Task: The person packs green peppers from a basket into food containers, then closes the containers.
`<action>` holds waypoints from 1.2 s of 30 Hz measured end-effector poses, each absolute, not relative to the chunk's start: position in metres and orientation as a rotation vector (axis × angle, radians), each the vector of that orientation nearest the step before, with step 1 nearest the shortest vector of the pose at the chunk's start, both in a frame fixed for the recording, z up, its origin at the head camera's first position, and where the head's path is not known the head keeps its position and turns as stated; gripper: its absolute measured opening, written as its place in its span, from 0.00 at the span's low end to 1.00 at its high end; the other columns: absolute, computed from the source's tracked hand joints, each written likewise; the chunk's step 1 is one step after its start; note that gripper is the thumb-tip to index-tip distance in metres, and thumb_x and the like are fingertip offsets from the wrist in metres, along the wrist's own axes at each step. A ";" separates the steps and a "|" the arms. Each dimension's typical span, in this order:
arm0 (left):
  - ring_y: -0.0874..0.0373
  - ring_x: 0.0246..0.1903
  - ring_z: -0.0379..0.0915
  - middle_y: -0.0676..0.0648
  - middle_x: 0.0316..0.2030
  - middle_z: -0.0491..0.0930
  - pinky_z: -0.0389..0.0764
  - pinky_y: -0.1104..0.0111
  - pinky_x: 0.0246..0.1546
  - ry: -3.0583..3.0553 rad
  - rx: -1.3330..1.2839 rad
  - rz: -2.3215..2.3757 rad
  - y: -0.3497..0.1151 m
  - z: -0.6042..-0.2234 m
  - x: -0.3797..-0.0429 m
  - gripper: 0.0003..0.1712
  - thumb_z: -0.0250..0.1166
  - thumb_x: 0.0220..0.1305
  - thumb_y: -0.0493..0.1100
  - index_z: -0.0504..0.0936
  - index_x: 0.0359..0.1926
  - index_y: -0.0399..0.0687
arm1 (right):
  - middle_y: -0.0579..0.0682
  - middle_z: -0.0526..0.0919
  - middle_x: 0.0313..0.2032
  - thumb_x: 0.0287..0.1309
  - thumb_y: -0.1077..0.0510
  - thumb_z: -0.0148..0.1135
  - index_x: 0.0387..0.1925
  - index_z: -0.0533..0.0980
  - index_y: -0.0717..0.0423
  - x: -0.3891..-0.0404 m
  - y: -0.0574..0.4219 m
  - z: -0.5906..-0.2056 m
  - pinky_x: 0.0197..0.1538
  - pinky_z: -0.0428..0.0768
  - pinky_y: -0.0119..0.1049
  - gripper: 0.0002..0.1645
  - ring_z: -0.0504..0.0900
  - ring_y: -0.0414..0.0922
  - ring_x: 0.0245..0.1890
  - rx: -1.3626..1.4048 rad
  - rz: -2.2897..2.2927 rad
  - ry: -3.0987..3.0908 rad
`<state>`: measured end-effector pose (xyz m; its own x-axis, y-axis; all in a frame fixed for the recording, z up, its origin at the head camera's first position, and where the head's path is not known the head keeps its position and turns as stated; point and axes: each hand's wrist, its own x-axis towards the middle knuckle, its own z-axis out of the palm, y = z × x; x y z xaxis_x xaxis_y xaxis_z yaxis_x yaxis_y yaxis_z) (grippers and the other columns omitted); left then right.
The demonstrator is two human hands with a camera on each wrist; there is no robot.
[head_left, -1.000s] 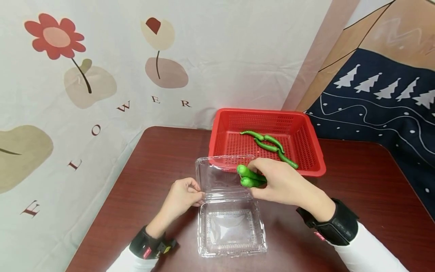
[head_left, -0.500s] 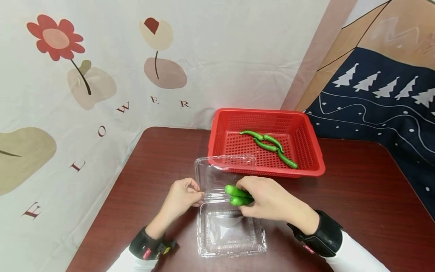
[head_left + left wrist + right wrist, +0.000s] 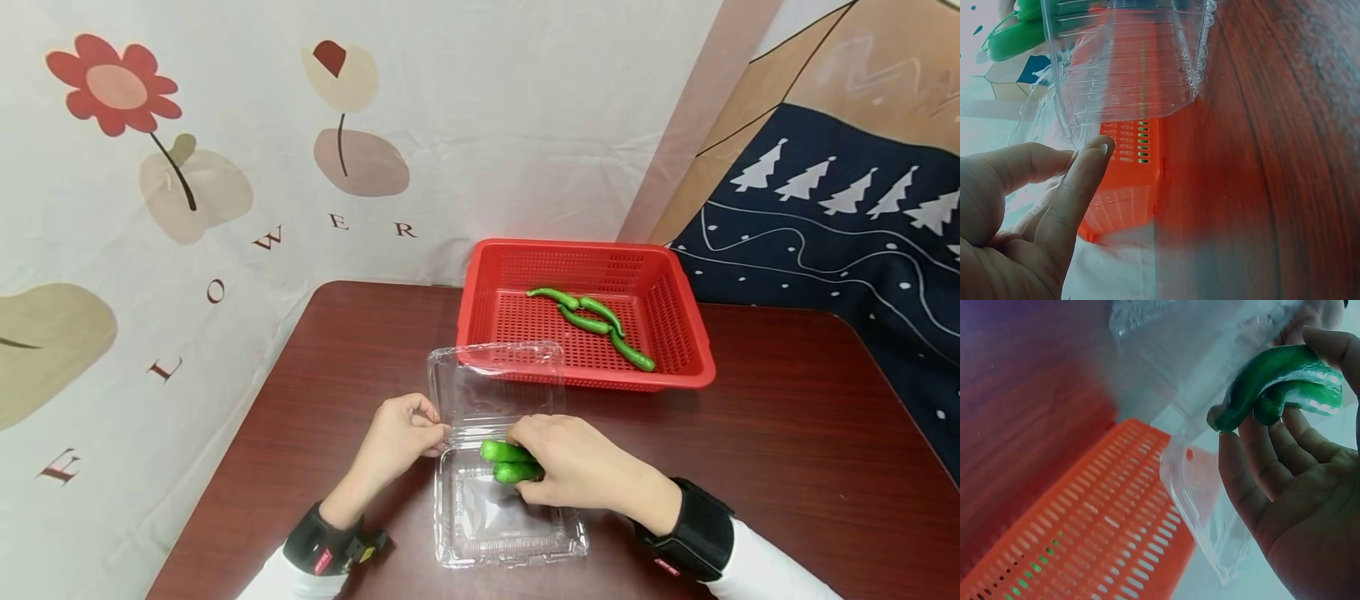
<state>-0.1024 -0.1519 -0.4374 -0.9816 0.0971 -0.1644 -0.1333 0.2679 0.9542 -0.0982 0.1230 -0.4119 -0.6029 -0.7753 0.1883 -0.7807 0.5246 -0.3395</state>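
Observation:
A clear plastic clamshell container [image 3: 510,552] lies on the table with its lid [image 3: 495,387] raised at the back. My left hand [image 3: 405,429] pinches its left edge by the hinge; in the left wrist view, thumb and fingertip meet on the plastic rim. Two green chili peppers [image 3: 507,452] are gripped side by side in my right hand [image 3: 581,467], over the back part of the container's base. Their blunt ends point left. The right wrist view shows the curved peppers [image 3: 1275,372] between thumb and fingers.
Behind the lid stands a red perforated basket [image 3: 585,377] with several green chili peppers [image 3: 587,321] on its floor. The lid overlaps the basket's front left corner in the head view. A printed cloth [image 3: 465,108] hangs along the back of the brown table [image 3: 360,350].
My right hand has brought the two chili peppers left and toward me, from beside the lid to over the container's base. My left hand keeps its place at the hinge.

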 end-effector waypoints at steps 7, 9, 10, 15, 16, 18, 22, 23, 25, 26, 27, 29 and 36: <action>0.50 0.25 0.87 0.37 0.27 0.88 0.91 0.62 0.28 2.326 -0.032 1.812 -0.152 -0.440 -0.103 0.09 0.69 0.56 0.23 0.76 0.31 0.33 | 0.36 0.73 0.31 0.47 0.49 0.78 0.41 0.77 0.48 -0.094 0.117 -0.425 0.35 0.80 0.30 0.22 0.71 0.33 0.30 1.460 0.489 -2.640; 0.50 0.25 0.87 0.38 0.26 0.88 0.91 0.62 0.27 2.330 -0.032 1.809 -0.152 -0.440 -0.103 0.09 0.69 0.56 0.23 0.76 0.31 0.33 | 0.36 0.75 0.31 0.48 0.49 0.78 0.41 0.78 0.49 -0.092 0.115 -0.427 0.35 0.81 0.31 0.22 0.72 0.34 0.30 1.483 0.438 -2.619; 0.50 0.25 0.87 0.38 0.26 0.88 0.91 0.62 0.27 2.334 -0.032 1.806 -0.152 -0.440 -0.103 0.09 0.69 0.56 0.23 0.76 0.31 0.33 | 0.37 0.76 0.31 0.48 0.50 0.78 0.42 0.78 0.50 -0.092 0.114 -0.428 0.35 0.81 0.31 0.21 0.73 0.34 0.30 1.492 0.412 -2.611; 0.51 0.24 0.87 0.39 0.25 0.87 0.91 0.63 0.27 2.348 -0.026 1.800 -0.152 -0.439 -0.102 0.09 0.69 0.56 0.23 0.76 0.30 0.34 | 0.37 0.74 0.27 0.49 0.50 0.79 0.35 0.76 0.49 -0.088 0.110 -0.433 0.28 0.80 0.31 0.19 0.72 0.34 0.26 1.504 0.286 -2.585; 0.51 0.24 0.86 0.39 0.25 0.87 0.91 0.63 0.27 2.346 -0.029 1.802 -0.152 -0.439 -0.102 0.09 0.69 0.56 0.23 0.76 0.30 0.33 | 0.37 0.74 0.26 0.48 0.50 0.79 0.33 0.75 0.49 -0.087 0.109 -0.435 0.27 0.79 0.31 0.19 0.72 0.34 0.25 1.505 0.262 -2.576; 0.51 0.24 0.86 0.39 0.25 0.87 0.91 0.63 0.27 2.341 -0.032 1.805 -0.152 -0.439 -0.102 0.09 0.69 0.56 0.23 0.76 0.30 0.33 | 0.37 0.73 0.24 0.48 0.50 0.79 0.31 0.74 0.48 -0.086 0.108 -0.438 0.24 0.77 0.31 0.19 0.72 0.35 0.23 1.504 0.215 -2.554; 0.51 0.24 0.87 0.39 0.26 0.88 0.91 0.62 0.27 2.331 -0.047 1.805 -0.152 -0.440 -0.103 0.09 0.69 0.56 0.23 0.76 0.31 0.33 | 0.39 0.75 0.23 0.46 0.50 0.79 0.29 0.76 0.49 -0.084 0.106 -0.446 0.21 0.77 0.32 0.18 0.75 0.37 0.22 1.500 0.119 -2.493; 0.51 0.24 0.87 0.39 0.26 0.88 0.91 0.62 0.28 2.332 -0.045 1.805 -0.152 -0.439 -0.103 0.09 0.69 0.56 0.23 0.76 0.31 0.33 | 0.40 0.75 0.23 0.47 0.49 0.79 0.29 0.76 0.49 -0.084 0.105 -0.448 0.21 0.77 0.33 0.17 0.75 0.38 0.21 1.498 0.095 -2.479; 0.51 0.24 0.87 0.39 0.26 0.88 0.91 0.62 0.28 2.332 -0.044 1.806 -0.152 -0.439 -0.103 0.09 0.69 0.56 0.23 0.76 0.31 0.33 | 0.40 0.76 0.22 0.46 0.49 0.78 0.29 0.77 0.49 -0.084 0.104 -0.450 0.21 0.77 0.33 0.17 0.76 0.39 0.21 1.493 0.056 -2.454; 0.51 0.24 0.87 0.38 0.26 0.88 0.91 0.62 0.28 2.330 -0.044 1.807 -0.152 -0.439 -0.103 0.09 0.69 0.56 0.23 0.76 0.31 0.33 | 0.41 0.76 0.22 0.47 0.48 0.78 0.29 0.77 0.49 -0.084 0.104 -0.451 0.20 0.77 0.34 0.17 0.76 0.40 0.21 1.491 0.038 -2.442; 0.51 0.24 0.87 0.38 0.26 0.88 0.91 0.62 0.28 2.329 -0.042 1.811 -0.152 -0.439 -0.103 0.09 0.69 0.56 0.23 0.76 0.31 0.33 | 0.41 0.77 0.22 0.47 0.48 0.78 0.29 0.77 0.50 -0.084 0.104 -0.451 0.20 0.77 0.34 0.17 0.76 0.40 0.20 1.489 0.024 -2.432; 0.51 0.24 0.87 0.38 0.26 0.88 0.91 0.62 0.28 2.322 -0.043 1.816 -0.152 -0.440 -0.103 0.09 0.68 0.56 0.23 0.76 0.31 0.33 | 0.41 0.77 0.21 0.47 0.47 0.79 0.29 0.78 0.50 -0.084 0.103 -0.451 0.19 0.76 0.34 0.18 0.76 0.40 0.19 1.484 0.001 -2.415; 0.52 0.24 0.86 0.38 0.26 0.87 0.91 0.62 0.28 2.306 -0.047 1.813 -0.152 -0.440 -0.103 0.09 0.69 0.57 0.23 0.76 0.31 0.33 | 0.41 0.80 0.24 0.48 0.40 0.80 0.31 0.80 0.49 -0.082 0.102 -0.449 0.21 0.77 0.34 0.21 0.78 0.40 0.21 1.485 -0.079 -2.411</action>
<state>-0.1031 -0.1524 -0.4399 -0.9781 0.1025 -0.1812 -0.1519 0.2439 0.9578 -0.0820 0.1018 -0.4492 -0.4162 -0.8796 0.2303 -0.8627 0.4620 0.2056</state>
